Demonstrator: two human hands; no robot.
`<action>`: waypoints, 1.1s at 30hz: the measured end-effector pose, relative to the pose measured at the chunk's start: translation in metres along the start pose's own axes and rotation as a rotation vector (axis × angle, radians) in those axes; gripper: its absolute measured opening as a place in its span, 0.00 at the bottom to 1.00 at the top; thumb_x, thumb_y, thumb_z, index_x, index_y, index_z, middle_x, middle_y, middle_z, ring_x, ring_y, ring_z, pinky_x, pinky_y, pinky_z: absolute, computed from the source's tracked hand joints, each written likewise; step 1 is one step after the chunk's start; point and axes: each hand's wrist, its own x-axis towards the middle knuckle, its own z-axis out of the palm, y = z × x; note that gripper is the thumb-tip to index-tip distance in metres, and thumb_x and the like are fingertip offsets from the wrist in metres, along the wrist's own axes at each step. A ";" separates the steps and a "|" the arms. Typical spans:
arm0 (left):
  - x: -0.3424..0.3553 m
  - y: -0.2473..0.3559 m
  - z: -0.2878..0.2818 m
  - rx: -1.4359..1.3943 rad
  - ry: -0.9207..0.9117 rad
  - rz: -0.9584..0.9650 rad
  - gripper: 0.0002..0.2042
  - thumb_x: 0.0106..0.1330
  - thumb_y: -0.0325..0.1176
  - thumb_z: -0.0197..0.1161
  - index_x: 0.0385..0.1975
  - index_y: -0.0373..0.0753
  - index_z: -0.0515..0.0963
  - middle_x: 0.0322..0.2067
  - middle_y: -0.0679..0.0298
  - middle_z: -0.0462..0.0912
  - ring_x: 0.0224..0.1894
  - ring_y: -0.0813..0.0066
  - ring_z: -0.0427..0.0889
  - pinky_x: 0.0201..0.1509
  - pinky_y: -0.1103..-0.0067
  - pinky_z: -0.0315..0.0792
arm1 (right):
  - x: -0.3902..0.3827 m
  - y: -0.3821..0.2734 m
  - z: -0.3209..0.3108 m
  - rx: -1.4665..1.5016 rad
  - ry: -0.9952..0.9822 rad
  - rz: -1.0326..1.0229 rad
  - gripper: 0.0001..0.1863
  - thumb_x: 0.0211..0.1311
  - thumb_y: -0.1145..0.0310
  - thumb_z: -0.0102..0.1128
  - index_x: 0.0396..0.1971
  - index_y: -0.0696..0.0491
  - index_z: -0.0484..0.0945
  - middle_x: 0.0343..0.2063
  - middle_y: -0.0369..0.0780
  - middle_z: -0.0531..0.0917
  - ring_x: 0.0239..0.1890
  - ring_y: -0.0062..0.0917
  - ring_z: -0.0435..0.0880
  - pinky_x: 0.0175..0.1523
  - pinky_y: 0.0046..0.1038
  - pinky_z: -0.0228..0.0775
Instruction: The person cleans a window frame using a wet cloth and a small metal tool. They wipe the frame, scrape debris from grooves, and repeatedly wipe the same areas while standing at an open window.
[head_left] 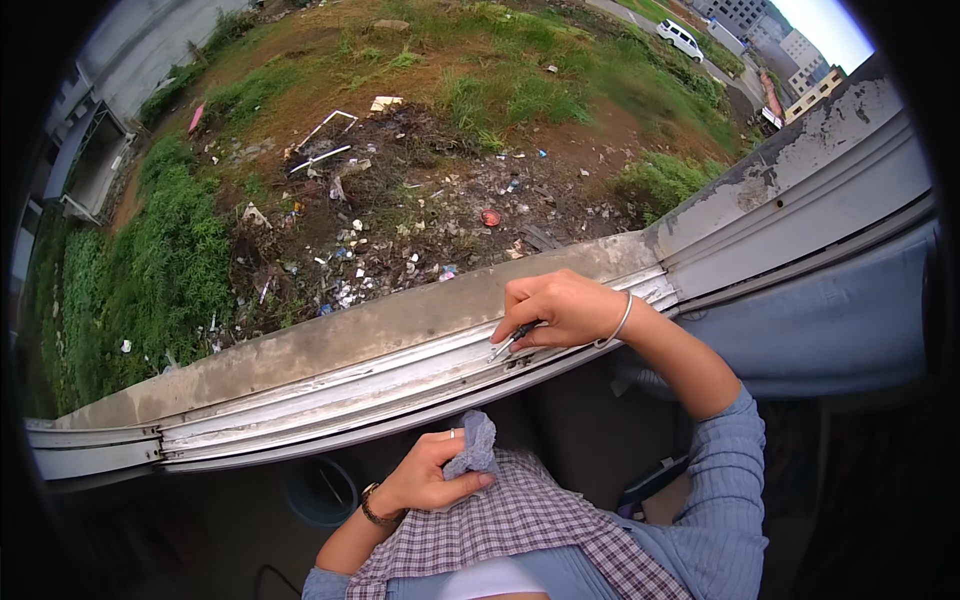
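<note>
My right hand [550, 310] grips a small tool with a dark handle and a metal tip [512, 340], held against the white window track [370, 395]. The track has dirt and dark marks along its grooves. Lower, in front of my body, my left hand [435, 472] is closed on a crumpled grey-blue cloth [472, 445], close over a checked fabric [480, 525] on my front.
A concrete ledge [300, 345] runs outside the track, above ground with weeds and scattered rubbish. A painted frame [780, 200] rises at the right, above blue fabric [800, 330]. A bucket [315, 490] stands below on the left. Buildings and a white van [680, 38] are outside.
</note>
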 end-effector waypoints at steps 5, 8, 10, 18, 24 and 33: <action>-0.004 -0.004 0.009 -0.019 -0.007 0.003 0.08 0.58 0.29 0.72 0.32 0.34 0.79 0.28 0.60 0.78 0.28 0.67 0.76 0.33 0.75 0.69 | -0.005 0.000 0.026 0.059 -0.046 0.023 0.09 0.55 0.64 0.69 0.36 0.48 0.84 0.33 0.36 0.80 0.37 0.34 0.83 0.41 0.34 0.74; -0.001 -0.003 0.009 -0.017 -0.004 0.018 0.09 0.58 0.29 0.72 0.32 0.34 0.79 0.28 0.60 0.78 0.28 0.67 0.76 0.34 0.75 0.69 | -0.008 0.006 0.018 0.199 0.072 0.072 0.11 0.55 0.70 0.67 0.40 0.51 0.80 0.34 0.39 0.82 0.39 0.37 0.83 0.43 0.35 0.75; 0.000 -0.003 0.010 -0.015 0.019 0.018 0.09 0.58 0.29 0.72 0.32 0.34 0.79 0.28 0.60 0.78 0.29 0.67 0.76 0.35 0.74 0.70 | -0.014 0.016 0.001 -0.057 0.273 0.125 0.18 0.56 0.71 0.67 0.48 0.50 0.79 0.34 0.38 0.82 0.35 0.36 0.83 0.41 0.34 0.76; 0.026 0.029 -0.008 -0.545 0.067 -0.109 0.27 0.67 0.29 0.65 0.64 0.31 0.65 0.45 0.64 0.78 0.46 0.78 0.76 0.54 0.78 0.71 | -0.044 -0.033 0.009 0.408 0.574 0.246 0.11 0.59 0.75 0.65 0.43 0.55 0.82 0.28 0.39 0.85 0.27 0.23 0.84 0.35 0.25 0.75; 0.063 0.089 0.001 -0.624 0.004 -0.076 0.32 0.56 0.28 0.69 0.62 0.28 0.66 0.50 0.55 0.80 0.52 0.67 0.80 0.59 0.72 0.72 | -0.074 -0.055 0.103 0.582 0.477 0.243 0.21 0.61 0.76 0.64 0.56 0.52 0.77 0.31 0.39 0.85 0.32 0.20 0.83 0.41 0.24 0.76; 0.093 0.099 0.025 -0.170 -0.157 0.004 0.24 0.63 0.29 0.67 0.58 0.27 0.72 0.47 0.56 0.82 0.48 0.68 0.80 0.54 0.75 0.71 | -0.151 -0.047 0.110 0.513 1.645 0.413 0.08 0.71 0.71 0.59 0.43 0.60 0.76 0.30 0.35 0.84 0.32 0.16 0.83 0.37 0.20 0.76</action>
